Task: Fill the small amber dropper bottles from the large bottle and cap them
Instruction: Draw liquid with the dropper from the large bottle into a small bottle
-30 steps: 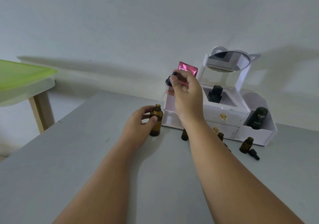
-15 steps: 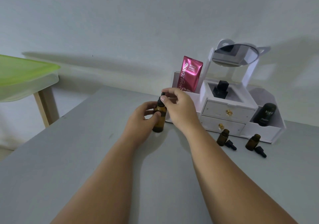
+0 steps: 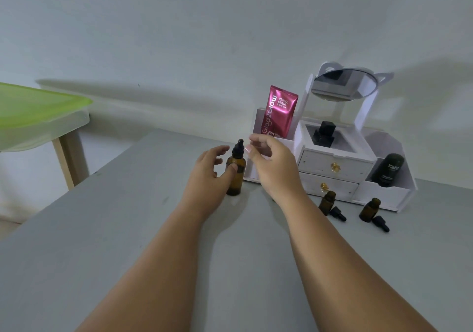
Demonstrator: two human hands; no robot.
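The large amber bottle (image 3: 236, 175) stands upright on the grey table (image 3: 128, 229), with its black dropper cap (image 3: 239, 149) on its neck. My left hand (image 3: 206, 175) is beside it on the left; the thumb touches the glass and the fingers are spread away. My right hand (image 3: 273, 164) hovers just right of the cap with relaxed fingers, holding nothing. Two small amber bottles (image 3: 327, 202) (image 3: 369, 209) stand uncapped at the right, each with a black dropper cap (image 3: 338, 214) (image 3: 381, 223) lying next to it.
A white drawer organizer (image 3: 335, 168) with a round mirror (image 3: 344, 85) stands behind the bottles against the wall. It holds a pink sachet (image 3: 280, 111), a black item (image 3: 323, 133) and a dark bottle (image 3: 387, 169). A green-topped side table (image 3: 30, 111) stands at the left.
My right hand brought the dropper down into the large bottle, seated the cap and let go. My left hand loosened its grip on the bottle. The view shifted left.
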